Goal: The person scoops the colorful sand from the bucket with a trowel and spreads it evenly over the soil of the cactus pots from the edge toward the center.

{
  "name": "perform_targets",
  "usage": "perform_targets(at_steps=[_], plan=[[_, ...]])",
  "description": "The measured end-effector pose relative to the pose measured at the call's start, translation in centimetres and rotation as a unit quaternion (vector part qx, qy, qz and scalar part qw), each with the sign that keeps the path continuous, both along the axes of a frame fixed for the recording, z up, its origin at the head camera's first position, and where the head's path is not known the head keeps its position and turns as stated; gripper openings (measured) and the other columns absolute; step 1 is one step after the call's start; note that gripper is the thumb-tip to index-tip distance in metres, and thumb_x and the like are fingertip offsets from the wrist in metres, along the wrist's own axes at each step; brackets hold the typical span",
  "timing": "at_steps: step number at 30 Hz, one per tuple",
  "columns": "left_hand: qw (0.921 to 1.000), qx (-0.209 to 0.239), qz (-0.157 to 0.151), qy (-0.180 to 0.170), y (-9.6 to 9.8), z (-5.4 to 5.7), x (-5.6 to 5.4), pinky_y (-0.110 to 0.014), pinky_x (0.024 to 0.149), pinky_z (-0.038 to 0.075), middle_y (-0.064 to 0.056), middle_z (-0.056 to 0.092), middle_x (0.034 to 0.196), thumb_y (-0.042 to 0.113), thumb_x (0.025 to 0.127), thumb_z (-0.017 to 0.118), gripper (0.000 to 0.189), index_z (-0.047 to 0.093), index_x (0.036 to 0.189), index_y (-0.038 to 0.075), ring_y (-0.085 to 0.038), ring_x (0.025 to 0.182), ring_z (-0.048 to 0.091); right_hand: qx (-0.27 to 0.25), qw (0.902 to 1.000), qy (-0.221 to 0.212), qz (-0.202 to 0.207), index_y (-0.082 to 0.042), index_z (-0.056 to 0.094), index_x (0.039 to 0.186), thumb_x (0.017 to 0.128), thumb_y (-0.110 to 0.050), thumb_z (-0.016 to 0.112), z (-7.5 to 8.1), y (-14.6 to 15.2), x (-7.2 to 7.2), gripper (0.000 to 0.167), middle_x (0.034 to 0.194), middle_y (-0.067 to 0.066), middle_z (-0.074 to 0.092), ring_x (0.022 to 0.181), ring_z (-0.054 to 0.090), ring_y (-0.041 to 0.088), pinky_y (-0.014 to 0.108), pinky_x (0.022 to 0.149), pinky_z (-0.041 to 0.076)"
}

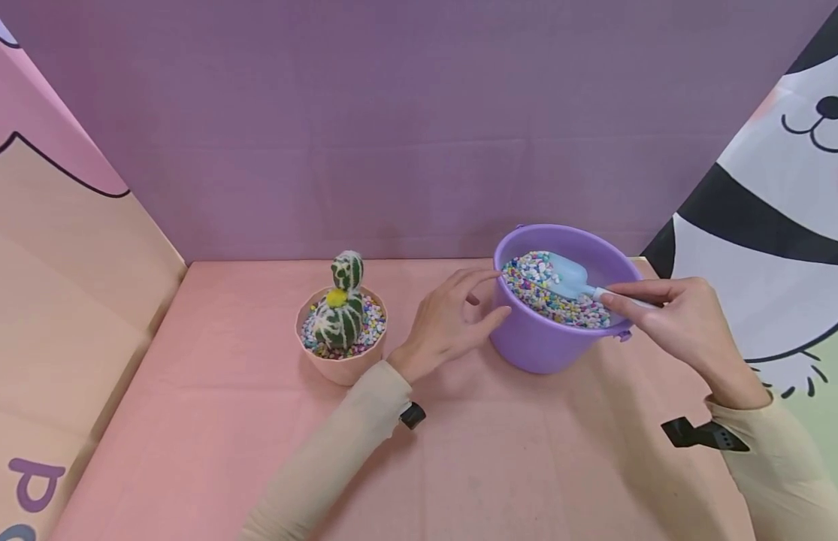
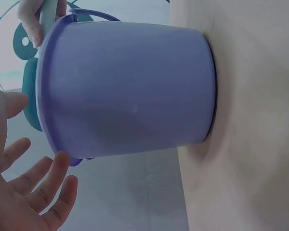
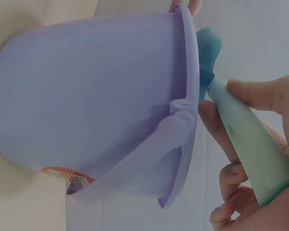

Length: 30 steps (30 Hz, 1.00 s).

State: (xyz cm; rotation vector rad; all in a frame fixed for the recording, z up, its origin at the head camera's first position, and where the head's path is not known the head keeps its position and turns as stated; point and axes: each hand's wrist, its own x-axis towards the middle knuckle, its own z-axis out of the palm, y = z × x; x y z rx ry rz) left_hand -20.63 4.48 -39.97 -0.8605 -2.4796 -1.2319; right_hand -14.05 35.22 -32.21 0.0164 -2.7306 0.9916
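In the head view a purple bucket [image 1: 540, 346] stands at right, partly filled with small multicoloured pebbles [image 1: 561, 304]. My right hand [image 1: 682, 323] grips the handle of a light-blue scoop [image 1: 569, 276]. The scoop's blade lies inside the bucket among the pebbles. In the right wrist view, thumb and fingers hold the pale handle [image 3: 250, 149] just outside the rim, while the bucket wall hides most of the blade. My left hand [image 1: 452, 315] is at the bucket's left side with fingers spread and loosely bent, fingertips right at the rim; it holds nothing.
Left of the bucket stands a peach pot [image 1: 344, 370] with a cactus [image 1: 339, 323] among coloured pebbles, close to my left wrist. The bucket's handle [image 3: 135, 159] hangs down its side. A purple backdrop [image 1: 391, 135] rises behind the pink tabletop [image 1: 513, 466], with a panda-printed panel [image 1: 763, 218] at right.
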Motion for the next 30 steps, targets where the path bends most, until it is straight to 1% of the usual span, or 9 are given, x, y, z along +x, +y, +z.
perform_targets(at_steps=[4, 6, 9, 12, 14, 17, 20, 24, 30], plan=[[0.9999, 0.007, -0.003, -0.015, -0.7, 0.1, 0.4, -0.031, 0.086, 0.057, 0.009, 0.060, 0.154, 0.043, 0.098, 0.073, 0.054, 0.060, 0.150, 0.030, -0.013, 0.102, 0.073, -0.006, 1.0000, 0.001, -0.004, -0.009, 0.084, 0.115, 0.094, -0.037, 0.082, 0.2, -0.5, 0.2, 0.035, 0.080, -0.030, 0.075, 0.084, 0.063, -0.012, 0.016, 0.067, 0.048], [0.9998, 0.009, -0.002, -0.020, -1.1, 0.2, 0.5, -0.028, 0.085, 0.057, 0.009, 0.060, 0.153, 0.043, 0.098, 0.073, 0.054, 0.060, 0.149, 0.031, -0.011, 0.103, 0.072, -0.009, 0.9999, 0.004, -0.007, -0.011, 0.085, 0.114, 0.093, -0.038, 0.083, 0.2, -0.8, 0.3, 0.034, 0.080, -0.030, 0.075, 0.082, 0.065, -0.010, 0.017, 0.066, 0.049], [0.9996, 0.016, -0.004, -0.022, -1.8, 0.3, 0.8, -0.028, 0.085, 0.058, 0.007, 0.061, 0.153, 0.039, 0.098, 0.075, 0.054, 0.060, 0.149, 0.030, -0.011, 0.104, 0.072, -0.013, 0.9999, 0.008, -0.001, -0.012, 0.085, 0.112, 0.093, -0.037, 0.084, 0.2, -1.2, 0.4, 0.032, 0.080, -0.027, 0.076, 0.078, 0.066, -0.005, 0.018, 0.063, 0.050], [0.9996, 0.017, -0.005, -0.023, -2.4, 0.4, 1.0, -0.030, 0.086, 0.060, 0.007, 0.061, 0.153, 0.038, 0.099, 0.076, 0.053, 0.060, 0.149, 0.029, -0.012, 0.105, 0.072, -0.015, 0.9998, 0.011, 0.007, -0.011, 0.085, 0.112, 0.093, -0.035, 0.083, 0.3, -1.4, 0.6, 0.030, 0.079, -0.025, 0.077, 0.075, 0.067, -0.003, 0.019, 0.062, 0.051], [0.9996, 0.018, -0.010, -0.022, -2.7, 0.5, 1.2, -0.034, 0.087, 0.061, 0.006, 0.062, 0.152, 0.037, 0.099, 0.076, 0.053, 0.060, 0.149, 0.027, -0.013, 0.106, 0.072, -0.015, 0.9997, 0.014, 0.012, -0.009, 0.084, 0.113, 0.094, -0.033, 0.083, 0.3, -1.5, 0.8, 0.030, 0.079, -0.025, 0.077, 0.074, 0.068, -0.002, 0.018, 0.061, 0.051], [0.9996, 0.012, -0.014, -0.024, -3.2, 0.5, 1.5, -0.038, 0.088, 0.062, 0.007, 0.062, 0.150, 0.037, 0.099, 0.075, 0.053, 0.060, 0.149, 0.027, -0.010, 0.106, 0.070, -0.019, 0.9997, 0.013, 0.012, -0.009, 0.085, 0.113, 0.094, -0.031, 0.083, 0.3, -1.8, 0.9, 0.029, 0.077, -0.025, 0.076, 0.070, 0.070, 0.000, 0.018, 0.060, 0.053], [0.9996, 0.006, -0.017, -0.023, -3.6, 0.5, 1.9, -0.038, 0.088, 0.061, 0.010, 0.062, 0.149, 0.039, 0.100, 0.073, 0.051, 0.061, 0.148, 0.027, -0.008, 0.106, 0.068, -0.021, 0.9996, 0.013, 0.012, -0.009, 0.085, 0.112, 0.094, -0.030, 0.083, 0.2, -2.0, 1.0, 0.028, 0.075, -0.027, 0.075, 0.067, 0.071, 0.002, 0.018, 0.060, 0.053], [0.9994, 0.011, -0.025, -0.020, -4.1, 0.5, 2.2, -0.038, 0.090, 0.061, 0.012, 0.062, 0.146, 0.041, 0.100, 0.073, 0.050, 0.062, 0.146, 0.026, -0.008, 0.105, 0.067, -0.023, 0.9993, 0.020, 0.021, -0.007, 0.084, 0.111, 0.093, -0.028, 0.084, 0.1, -2.1, 1.1, 0.028, 0.076, -0.026, 0.076, 0.066, 0.071, 0.000, 0.016, 0.059, 0.053], [0.9992, 0.020, -0.031, -0.017, -5.2, 0.2, 2.9, -0.039, 0.090, 0.061, 0.008, 0.066, 0.141, 0.033, 0.098, 0.076, 0.045, 0.065, 0.141, 0.023, -0.012, 0.102, 0.070, -0.023, 0.9991, 0.024, 0.025, -0.010, 0.085, 0.110, 0.092, -0.028, 0.084, -0.1, -2.5, 1.1, 0.025, 0.078, -0.027, 0.075, 0.071, 0.068, -0.005, 0.014, 0.062, 0.052]])
